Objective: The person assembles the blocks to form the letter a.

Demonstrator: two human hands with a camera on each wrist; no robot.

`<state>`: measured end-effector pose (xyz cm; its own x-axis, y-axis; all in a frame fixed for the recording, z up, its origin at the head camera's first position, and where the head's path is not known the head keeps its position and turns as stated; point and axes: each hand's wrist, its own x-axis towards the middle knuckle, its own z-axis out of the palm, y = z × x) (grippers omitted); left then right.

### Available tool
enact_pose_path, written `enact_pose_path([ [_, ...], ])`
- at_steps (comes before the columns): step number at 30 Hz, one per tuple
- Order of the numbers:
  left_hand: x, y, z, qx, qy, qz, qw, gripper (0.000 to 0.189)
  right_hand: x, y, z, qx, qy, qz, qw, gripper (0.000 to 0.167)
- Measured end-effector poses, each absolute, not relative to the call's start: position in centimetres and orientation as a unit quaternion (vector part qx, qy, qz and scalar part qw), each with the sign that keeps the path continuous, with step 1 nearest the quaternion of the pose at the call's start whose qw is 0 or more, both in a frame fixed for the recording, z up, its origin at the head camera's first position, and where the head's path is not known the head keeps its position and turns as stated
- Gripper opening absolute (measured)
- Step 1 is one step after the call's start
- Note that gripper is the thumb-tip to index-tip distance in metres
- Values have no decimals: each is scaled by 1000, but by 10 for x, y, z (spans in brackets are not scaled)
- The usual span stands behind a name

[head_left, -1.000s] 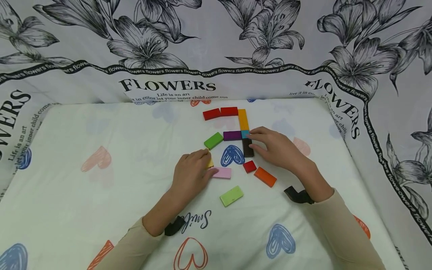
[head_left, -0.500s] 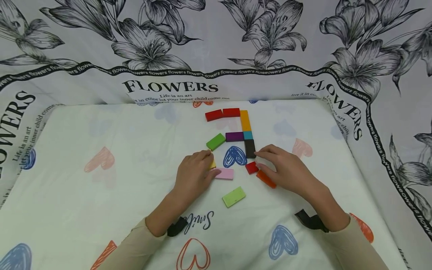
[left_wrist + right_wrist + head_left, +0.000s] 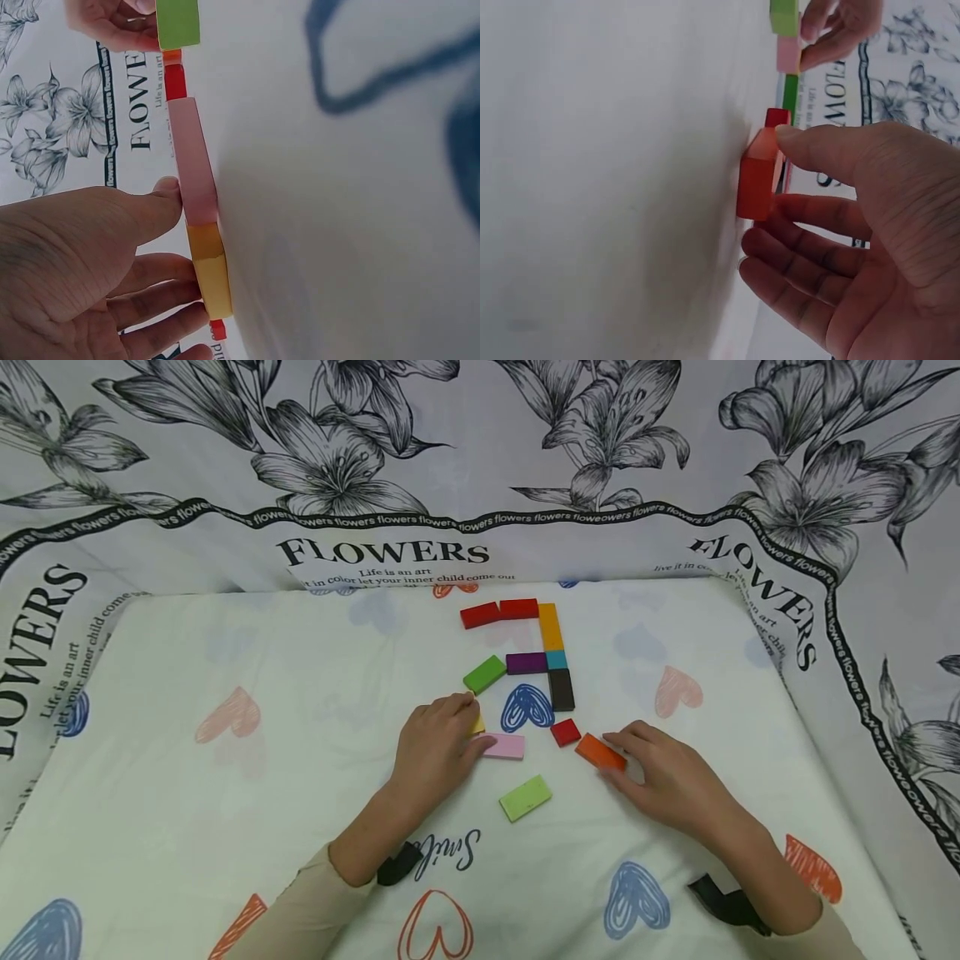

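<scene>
My left hand [image 3: 431, 743] rests at the yellow block [image 3: 477, 724] and the pink block [image 3: 504, 747]. In the left wrist view its thumb touches the pink block [image 3: 191, 161] and its fingertips touch the yellow block [image 3: 210, 270]. The right hand [image 3: 671, 781] pinches the orange block [image 3: 600, 752] between thumb and fingers, its far end angled toward a small red block [image 3: 566, 732]. In the right wrist view the thumb lies along one side of the orange block [image 3: 759, 180]. A light green block [image 3: 525, 798] lies nearer me, between the hands.
Beyond the hands, a green block [image 3: 484, 674], purple block [image 3: 527, 663], small blue block [image 3: 556, 659], black block [image 3: 561, 690] and yellow-orange block [image 3: 551, 627] form a line with two red blocks [image 3: 518, 609]. All lie on a white heart-printed cloth [image 3: 337, 693].
My right hand has moved from the blue and black blocks down toward me and now grips the orange block, which has turned slightly. The left hand has stayed in place.
</scene>
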<state>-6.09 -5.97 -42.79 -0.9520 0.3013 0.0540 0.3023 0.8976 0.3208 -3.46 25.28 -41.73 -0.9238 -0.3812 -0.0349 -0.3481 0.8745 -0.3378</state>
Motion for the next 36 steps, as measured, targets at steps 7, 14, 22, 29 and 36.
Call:
enact_pose_path([
  [7,-61,-61,-427,-156,-974,-164,1,51,-33,253,-418,-180,968,-169,34,34],
  [14,-61,-61,-428,-162,-972,-169,4,52,-36,252,-419,-169,969,-178,21,35],
  [22,-63,-60,-427,-162,-973,-164,6,52,-42,250,-419,-156,970,-186,28,37],
  [29,-62,-59,-428,-159,-975,-156,1,51,-45,248,-422,-160,969,-185,21,37],
  [36,-61,-61,-429,-159,-975,-157,4,51,-45,246,-423,-159,970,-184,24,36],
])
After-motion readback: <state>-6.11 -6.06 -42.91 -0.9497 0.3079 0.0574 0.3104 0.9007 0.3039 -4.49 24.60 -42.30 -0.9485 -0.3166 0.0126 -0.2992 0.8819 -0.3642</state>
